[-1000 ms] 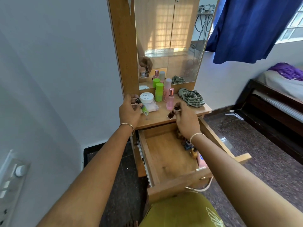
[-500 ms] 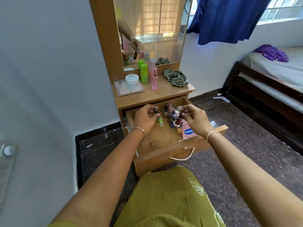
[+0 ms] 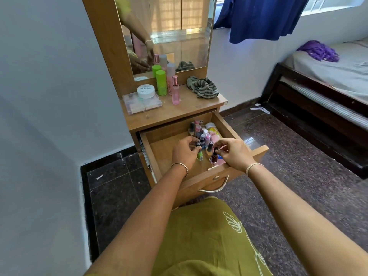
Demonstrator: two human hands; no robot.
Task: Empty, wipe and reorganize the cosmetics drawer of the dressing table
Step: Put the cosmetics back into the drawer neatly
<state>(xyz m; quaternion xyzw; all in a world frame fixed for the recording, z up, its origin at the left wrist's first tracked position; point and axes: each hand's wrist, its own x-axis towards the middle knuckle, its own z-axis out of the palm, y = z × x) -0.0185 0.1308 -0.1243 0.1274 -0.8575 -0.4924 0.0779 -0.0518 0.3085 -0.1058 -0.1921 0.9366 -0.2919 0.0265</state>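
The wooden drawer [image 3: 233, 174] of the dressing table stands pulled out. Several small nail-polish bottles [image 3: 200, 130] are grouped at its back right, beside a pink tube [image 3: 216, 140]. Over the drawer's middle, my left hand [image 3: 185, 151] grips a green nail-polish bottle [image 3: 200, 155] by its dark cap, the base close to the drawer floor. My right hand [image 3: 233, 153] pinches the cap of a dark red nail-polish bottle [image 3: 213, 157] near the drawer's front right. The left half of the drawer floor is bare wood.
On the tabletop [image 3: 191, 110] sit a clear palette box [image 3: 142, 103] with a white jar [image 3: 145, 91] on it, a green bottle [image 3: 161, 82], a pink bottle [image 3: 175, 90] and a striped cloth [image 3: 203, 87]. A mirror [image 3: 173, 30] rises behind. A bed [image 3: 328, 84] stands to the right.
Both hands came down from the tabletop into the drawer, each carrying its bottle. The view tilted down and pulled back. Over the last half second the bottles sank nearer the drawer floor.
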